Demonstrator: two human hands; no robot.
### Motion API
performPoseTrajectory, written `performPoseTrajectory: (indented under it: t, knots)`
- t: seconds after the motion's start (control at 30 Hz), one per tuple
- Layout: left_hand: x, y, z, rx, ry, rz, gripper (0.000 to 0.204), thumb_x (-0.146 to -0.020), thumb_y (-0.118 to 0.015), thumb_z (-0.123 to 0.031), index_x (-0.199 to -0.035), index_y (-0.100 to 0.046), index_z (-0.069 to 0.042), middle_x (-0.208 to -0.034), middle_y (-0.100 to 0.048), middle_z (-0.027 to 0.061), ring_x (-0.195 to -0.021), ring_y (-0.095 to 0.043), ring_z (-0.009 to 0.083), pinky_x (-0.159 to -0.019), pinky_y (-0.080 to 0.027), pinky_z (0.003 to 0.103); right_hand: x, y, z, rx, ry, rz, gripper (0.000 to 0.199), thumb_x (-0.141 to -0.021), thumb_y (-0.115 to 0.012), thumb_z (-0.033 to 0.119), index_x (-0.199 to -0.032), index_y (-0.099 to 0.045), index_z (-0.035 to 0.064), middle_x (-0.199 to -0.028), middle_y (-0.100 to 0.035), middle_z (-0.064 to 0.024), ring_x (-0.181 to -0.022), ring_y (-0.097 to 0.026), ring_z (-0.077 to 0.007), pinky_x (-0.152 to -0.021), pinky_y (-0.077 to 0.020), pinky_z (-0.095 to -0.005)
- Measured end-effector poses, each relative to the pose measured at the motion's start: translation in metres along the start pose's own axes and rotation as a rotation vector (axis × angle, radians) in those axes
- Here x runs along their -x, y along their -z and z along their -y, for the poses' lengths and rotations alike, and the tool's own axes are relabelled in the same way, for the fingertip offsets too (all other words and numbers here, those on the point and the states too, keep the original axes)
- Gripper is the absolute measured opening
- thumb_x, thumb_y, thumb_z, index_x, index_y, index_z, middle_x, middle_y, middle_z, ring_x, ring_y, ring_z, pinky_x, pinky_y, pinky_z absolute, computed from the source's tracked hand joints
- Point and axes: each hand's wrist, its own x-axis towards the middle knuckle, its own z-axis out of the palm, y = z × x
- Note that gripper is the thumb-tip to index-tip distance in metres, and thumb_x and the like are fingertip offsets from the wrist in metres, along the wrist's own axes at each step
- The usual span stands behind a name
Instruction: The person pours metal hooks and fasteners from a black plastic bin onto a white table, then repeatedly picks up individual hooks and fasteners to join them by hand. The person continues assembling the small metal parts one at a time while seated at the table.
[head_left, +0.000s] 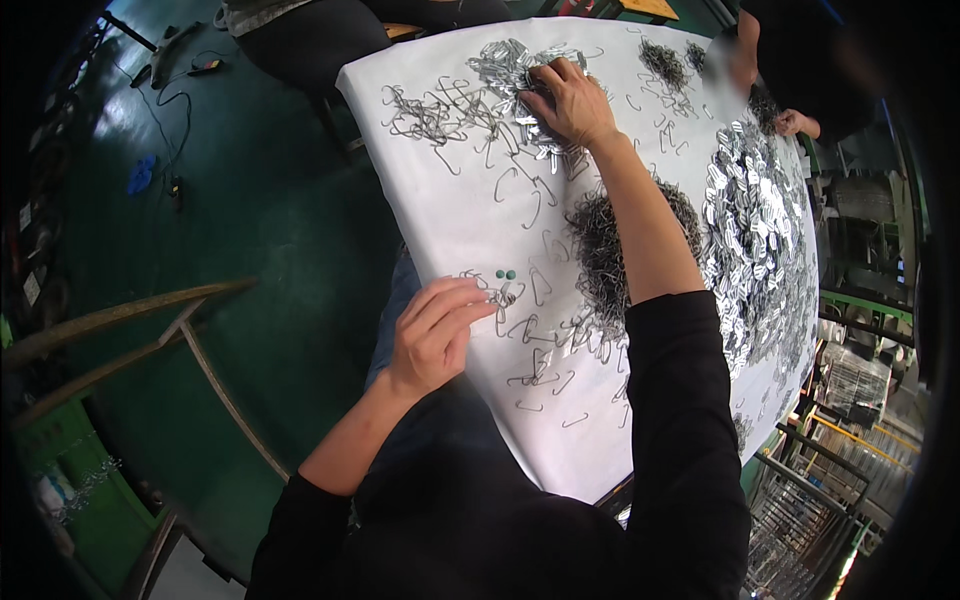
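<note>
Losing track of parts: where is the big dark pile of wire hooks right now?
In the head view, the dark pile sits on the white table, partly hidden by the right forearm, left of the large silver heap.

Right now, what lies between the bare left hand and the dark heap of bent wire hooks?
In the head view, loose grey wire hooks and two small round green spots lie between the left hand and that dark heap.
</note>
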Motion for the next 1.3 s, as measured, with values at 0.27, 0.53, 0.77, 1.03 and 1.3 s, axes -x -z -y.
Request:
performPoseTrajectory:
  t: [0.27,0.53,0.77,1.03,1.3]
  knots:
    - [0.131,0.051,0.043,-0.197,0.547,-0.179,0.027,-0.084,-0.047,0.01,-0.098,-0.067,-0.002,-0.102,-0.066,0.0134,-0.097,-0.064,0.0275,-0.083,-0.051,0.034,0.079,0.06,0.052,-0.052,-0.009,0.012,0.026,-0.085,-0.065,0.022,-0.11,-0.063,0.0143,-0.113,-0.059,-0.0033,-0.104,-0.059,-0.0221,-0.092,-0.0455,-0.0454]
    - [0.467,0.092,0.082,-0.455,1.335,0.684,0.029,-0.084,-0.057,-0.009,-0.113,-0.063,-0.004,-0.109,-0.065,0.0162,-0.1,-0.063,0.0322,-0.089,-0.049,0.039,0.194,0.111,0.132,-0.24,-0.115,-0.109,0.026,-0.081,-0.061,0.004,-0.106,-0.063,0.0121,-0.111,-0.059,-0.005,-0.106,-0.056,-0.0255,-0.094,-0.0441,-0.0413]
    - [0.462,0.062,0.09,-0.361,1.427,0.948,0.029,-0.085,-0.057,-0.012,-0.112,-0.063,-0.005,-0.11,-0.065,0.0166,-0.101,-0.062,0.0332,-0.09,-0.048,0.04,0.228,0.141,0.161,-0.331,-0.194,-0.138,0.024,-0.076,-0.062,-0.001,-0.098,-0.065,0.0077,-0.102,-0.06,-0.008,-0.094,-0.056,-0.0287,-0.078,-0.0477,-0.0382]
    - [0.455,0.084,0.064,-0.289,1.519,1.141,0.029,-0.086,-0.056,-0.015,-0.112,-0.063,-0.005,-0.11,-0.065,0.0172,-0.102,-0.062,0.0344,-0.09,-0.048,0.041,0.188,0.118,0.16,-0.44,-0.419,-0.045,0.019,-0.079,-0.063,-0.002,-0.095,-0.066,0.0081,-0.101,-0.061,-0.0077,-0.094,-0.059,-0.028,-0.079,-0.0491,-0.0363]
    - [0.421,0.109,0.069,-0.266,1.516,1.318,0.029,-0.087,-0.055,-0.017,-0.112,-0.064,-0.006,-0.11,-0.065,0.0178,-0.103,-0.061,0.0356,-0.091,-0.048,0.041,0.153,0.103,0.132,-0.451,-0.696,-0.022,0.013,-0.086,-0.059,-0.003,-0.096,-0.065,0.0016,-0.096,-0.063,-0.0092,-0.074,-0.062,-0.019,-0.066,-0.0494,-0.0284]
